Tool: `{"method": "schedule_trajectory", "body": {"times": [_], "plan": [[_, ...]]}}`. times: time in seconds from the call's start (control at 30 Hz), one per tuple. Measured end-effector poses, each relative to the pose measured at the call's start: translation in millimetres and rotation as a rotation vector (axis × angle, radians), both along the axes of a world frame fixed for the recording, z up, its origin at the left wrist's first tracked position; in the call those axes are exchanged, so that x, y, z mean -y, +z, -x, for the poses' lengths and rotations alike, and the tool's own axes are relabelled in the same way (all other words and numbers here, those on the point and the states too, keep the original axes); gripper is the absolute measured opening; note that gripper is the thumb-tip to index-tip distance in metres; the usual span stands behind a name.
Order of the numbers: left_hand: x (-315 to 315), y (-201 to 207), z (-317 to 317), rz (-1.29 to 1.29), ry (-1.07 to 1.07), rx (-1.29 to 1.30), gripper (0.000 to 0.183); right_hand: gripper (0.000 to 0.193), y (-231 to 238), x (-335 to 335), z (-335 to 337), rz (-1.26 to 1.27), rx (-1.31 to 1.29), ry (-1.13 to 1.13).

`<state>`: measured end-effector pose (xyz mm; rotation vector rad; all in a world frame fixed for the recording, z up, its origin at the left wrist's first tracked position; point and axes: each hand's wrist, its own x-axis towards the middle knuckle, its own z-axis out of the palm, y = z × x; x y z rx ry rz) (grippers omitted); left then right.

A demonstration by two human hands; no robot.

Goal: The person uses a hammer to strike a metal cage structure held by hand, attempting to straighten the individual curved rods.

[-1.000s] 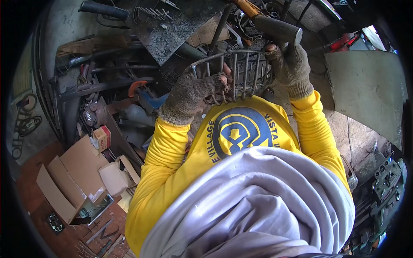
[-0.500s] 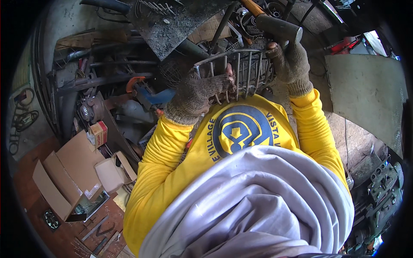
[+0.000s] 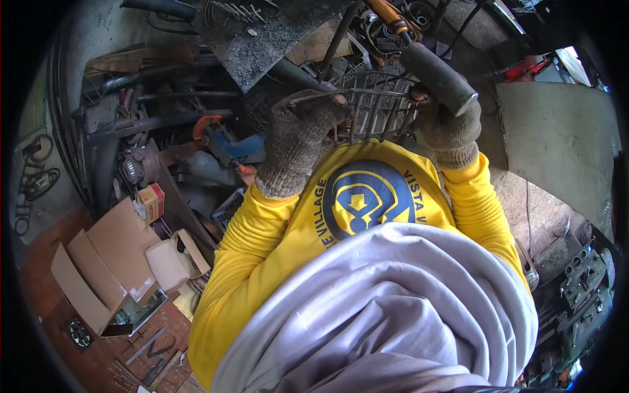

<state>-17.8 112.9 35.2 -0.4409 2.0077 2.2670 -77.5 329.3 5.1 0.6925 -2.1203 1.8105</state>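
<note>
A rack of welded metal bars (image 3: 377, 108), shaped like a shallow basket, is in front of my chest. My left hand (image 3: 304, 124), in a worn brown knitted glove with bare fingertips, is closed round its left end. My right hand (image 3: 449, 131), gloved alike, is closed at the right end, its thumb tip against the rack. A thick dark grey cylinder (image 3: 439, 77) on an orange handle (image 3: 386, 16), like a heavy hammer, slants over the right hand and hides some fingers; what holds it is out of view.
A metal tabletop (image 3: 262, 39) with rods and debris stands ahead. Left are a blue tool with an orange handle (image 3: 229, 145), scrap metal and an open cardboard box (image 3: 108, 262). A large grey sheet (image 3: 557, 144) leans at right, above a tool case (image 3: 583, 281).
The rack has tilted and come a little nearer my body. My left hand has turned upward, my right hand has lowered. The grey cylinder has swung down and right over the right hand.
</note>
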Motion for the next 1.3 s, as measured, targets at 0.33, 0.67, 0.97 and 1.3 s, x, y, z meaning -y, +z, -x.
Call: {"method": "schedule_trajectory", "body": {"times": [0.33, 0.67, 0.97, 1.3], "plan": [[-3.7, -3.8, 2.7, -0.004, 0.013, -0.014, 0.017, 0.040, -17.8, -12.7, 1.6, -0.242, -0.202, -0.136], [15.6, -17.5, 1.6, 0.088, -0.342, -0.321, 0.043, 0.034, -11.4, 2.7, 5.2, 0.299, -0.061, -0.065], [-5.0, -17.7, -14.0, 0.330, -0.298, -0.226, 0.027, 0.036, -38.3, -8.0, 22.5, 0.008, 0.083, -0.261], [-23.0, 21.0, -14.8, 0.864, -0.397, -0.476, 0.024, 0.035, -43.3, 2.2, 24.7, 0.256, -0.031, -0.209]]}}
